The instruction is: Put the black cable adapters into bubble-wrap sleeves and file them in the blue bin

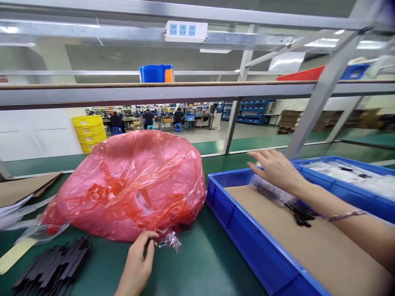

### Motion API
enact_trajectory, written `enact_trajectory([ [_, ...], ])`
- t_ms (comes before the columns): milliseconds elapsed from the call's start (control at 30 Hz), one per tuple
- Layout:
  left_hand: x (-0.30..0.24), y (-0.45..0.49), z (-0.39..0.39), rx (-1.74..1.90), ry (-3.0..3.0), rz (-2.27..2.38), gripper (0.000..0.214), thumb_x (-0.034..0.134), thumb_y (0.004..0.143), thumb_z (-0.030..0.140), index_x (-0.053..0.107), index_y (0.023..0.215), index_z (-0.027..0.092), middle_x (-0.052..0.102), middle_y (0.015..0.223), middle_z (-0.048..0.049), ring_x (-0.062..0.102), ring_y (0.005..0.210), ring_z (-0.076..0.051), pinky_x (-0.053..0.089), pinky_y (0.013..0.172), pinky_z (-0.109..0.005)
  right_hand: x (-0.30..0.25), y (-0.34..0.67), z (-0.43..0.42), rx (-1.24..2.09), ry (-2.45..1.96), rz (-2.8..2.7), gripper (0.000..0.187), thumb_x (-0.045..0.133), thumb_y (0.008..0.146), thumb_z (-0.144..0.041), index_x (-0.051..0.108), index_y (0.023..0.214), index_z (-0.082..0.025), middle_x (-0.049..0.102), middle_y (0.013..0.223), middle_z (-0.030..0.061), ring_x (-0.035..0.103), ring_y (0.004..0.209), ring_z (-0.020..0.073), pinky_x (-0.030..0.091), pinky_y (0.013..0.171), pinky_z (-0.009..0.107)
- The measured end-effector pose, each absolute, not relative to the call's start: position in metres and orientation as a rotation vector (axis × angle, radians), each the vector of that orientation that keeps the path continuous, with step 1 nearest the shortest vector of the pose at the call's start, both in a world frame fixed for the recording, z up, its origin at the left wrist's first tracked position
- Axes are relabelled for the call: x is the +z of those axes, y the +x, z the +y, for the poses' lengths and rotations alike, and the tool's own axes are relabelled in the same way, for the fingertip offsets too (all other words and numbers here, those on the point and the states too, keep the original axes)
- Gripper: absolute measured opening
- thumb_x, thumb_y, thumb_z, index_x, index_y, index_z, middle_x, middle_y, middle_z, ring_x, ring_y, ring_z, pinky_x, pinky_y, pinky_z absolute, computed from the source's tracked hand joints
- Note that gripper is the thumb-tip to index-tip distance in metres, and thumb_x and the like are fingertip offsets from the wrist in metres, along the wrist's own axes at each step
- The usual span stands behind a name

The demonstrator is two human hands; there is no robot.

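A large, puffed-up red plastic bag (129, 185) of thin, translucent film lies on the green table top (200, 259), left of centre and just beside the near blue tray. The left hand (137, 263) comes up from the bottom edge with its back to the camera. Its thumb and fingertips are drawn together in a pinch on the bag's lower edge, where a crinkled clear plastic tail (171, 239) sticks out.

The right hand (274, 168) reaches forward and leftward from the right side, palm down and forearm level, with the fingers straight, slightly spread and gripping nothing. It hovers over the far corner of a shallow blue plastic tray (247, 242) lined with a brown cardboard sheet (308, 246). Under the wrist lies a clear bubble-wrap packet (271, 191) with small black parts (300, 213) spilling from its near end.

A second blue tray (345, 187) stands behind. Flat black strips (52, 267) are heaped at the lower left.
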State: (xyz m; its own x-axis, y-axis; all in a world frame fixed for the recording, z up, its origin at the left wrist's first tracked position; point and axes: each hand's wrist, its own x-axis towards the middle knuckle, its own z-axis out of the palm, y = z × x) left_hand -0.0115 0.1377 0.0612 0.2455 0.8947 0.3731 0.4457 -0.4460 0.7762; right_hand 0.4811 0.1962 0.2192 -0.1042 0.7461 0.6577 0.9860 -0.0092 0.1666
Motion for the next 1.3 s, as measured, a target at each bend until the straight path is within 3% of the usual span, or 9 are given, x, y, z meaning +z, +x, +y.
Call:
enact_trajectory([
  [100, 0.074, -0.06, 0.13, 1.15, 2.053, 1.498, 0.023, 0.044, 0.1, 0.036, 0.061, 0.103, 0.022, 0.069, 0.097, -0.0045, 0.067, 0.088, -0.019, 0.054, 0.081, -0.029, 0.263, 0.409, 0.177, -0.916, -1.511, -1.907, 0.046, 0.043, 0.106, -0.04, 0.058, 0.133, -0.006, 0.065, 0.128, 0.0193, 0.052, 0.124, 0.0256, 0.036, 0.11, 0.04],
  [267, 0.074, -0.138, 0.109, 0.765, 2.289, 2.322, 0.02, 0.042, 0.099, 0.032, 0.059, 0.097, 0.02, 0.063, 0.097, -0.0065, 0.062, 0.094, -0.024, 0.051, 0.078, -0.033, 0.299, 0.284, 0.132, -1.143, -0.611, -2.063, 0.01, 0.062, 0.099, -0.023, 0.065, 0.108, -0.022, 0.074, 0.099, 0.0044, 0.061, 0.097, 0.0192, 0.047, 0.09, 0.035],
  [400, 0.069, -0.169, 0.1, 0.27, 2.155, 2.701, 0.021, 0.04, 0.1, 0.025, 0.059, 0.104, 0.015, 0.06, 0.103, -0.0108, 0.06, 0.101, -0.027, 0.049, 0.082, -0.034, 0.3, 0.201, 0.121, -1.035, -0.218, -2.22, 0.012, 0.058, 0.097, -0.014, 0.066, 0.106, -0.018, 0.075, 0.099, 0.005, 0.061, 0.09, 0.0195, 0.049, 0.084, 0.037],
  [533, 0.06, -0.177, 0.097, 0.174, 2.021, 2.691, 0.021, 0.038, 0.099, 0.017, 0.057, 0.108, 0.013, 0.06, 0.107, -0.0122, 0.065, 0.097, -0.025, 0.046, 0.069, -0.029, 0.282, 0.149, 0.125, -0.772, -0.176, -2.206, 0.01, 0.056, 0.098, -0.012, 0.064, 0.102, -0.016, 0.074, 0.099, 0.006, 0.061, 0.084, 0.0172, 0.052, 0.077, 0.034],
  [767, 0.08, -0.157, 0.071, 0.298, 1.989, 2.431, 0.008, 0.049, 0.097, 0.027, 0.055, 0.097, 0.022, 0.064, 0.098, -0.0014, 0.065, 0.075, -0.014, 0.031, 0.056, -0.023, 0.173, 0.141, 0.119, 0.15, -0.536, -2.121, 0.009, 0.054, 0.1, -0.017, 0.062, 0.097, -0.021, 0.066, 0.086, 0.0022, 0.059, 0.075, 0.0148, 0.049, 0.07, 0.027],
  [933, 0.122, -0.091, 0.063, 0.949, 1.78, 1.777, 0.017, 0.052, 0.096, 0.039, 0.056, 0.095, 0.023, 0.064, 0.089, 0.0006, 0.059, 0.076, -0.014, 0.041, 0.068, -0.023, 0.088, 0.156, 0.107, 0.805, -0.909, -2.021, 0.022, 0.051, 0.102, -0.036, 0.064, 0.09, -0.023, 0.065, 0.084, 0.0, 0.059, 0.073, 0.0154, 0.046, 0.068, 0.027],
  [1100, 0.104, -0.023, 0.098, 1.124, 1.432, 1.146, 0.03, 0.062, 0.092, 0.048, 0.056, 0.095, 0.019, 0.063, 0.087, -0.0016, 0.058, 0.073, -0.014, 0.045, 0.062, -0.023, 0.053, 0.16, 0.107, 1.184, -0.932, -1.801, 0.044, 0.044, 0.102, -0.054, 0.07, 0.088, -0.021, 0.069, 0.087, 0.003, 0.061, 0.083, 0.0193, 0.045, 0.077, 0.03],
  [1200, 0.077, -0.004, 0.117, 1.149, 1.285, 0.968, 0.034, 0.067, 0.089, 0.048, 0.056, 0.095, 0.016, 0.06, 0.088, -0.0018, 0.056, 0.072, -0.011, 0.047, 0.065, -0.023, 0.042, 0.163, 0.112, 1.382, -0.939, -1.629, 0.056, 0.04, 0.099, -0.064, 0.069, 0.081, -0.019, 0.066, 0.075, 0.0025, 0.053, 0.068, 0.016, 0.04, 0.067, 0.028],
  [1300, 0.061, 0.0, 0.124, 1.148, 1.227, 0.875, 0.035, 0.071, 0.087, 0.045, 0.057, 0.097, 0.015, 0.059, 0.086, -0.0007, 0.054, 0.071, -0.009, 0.046, 0.069, -0.023, 0.032, 0.165, 0.113, 1.552, -0.98, -1.504, 0.061, 0.044, 0.094, -0.073, 0.068, 0.09, -0.017, 0.062, 0.064, -0.0006, 0.037, 0.053, 0.011, 0.028, 0.054, 0.027],
])
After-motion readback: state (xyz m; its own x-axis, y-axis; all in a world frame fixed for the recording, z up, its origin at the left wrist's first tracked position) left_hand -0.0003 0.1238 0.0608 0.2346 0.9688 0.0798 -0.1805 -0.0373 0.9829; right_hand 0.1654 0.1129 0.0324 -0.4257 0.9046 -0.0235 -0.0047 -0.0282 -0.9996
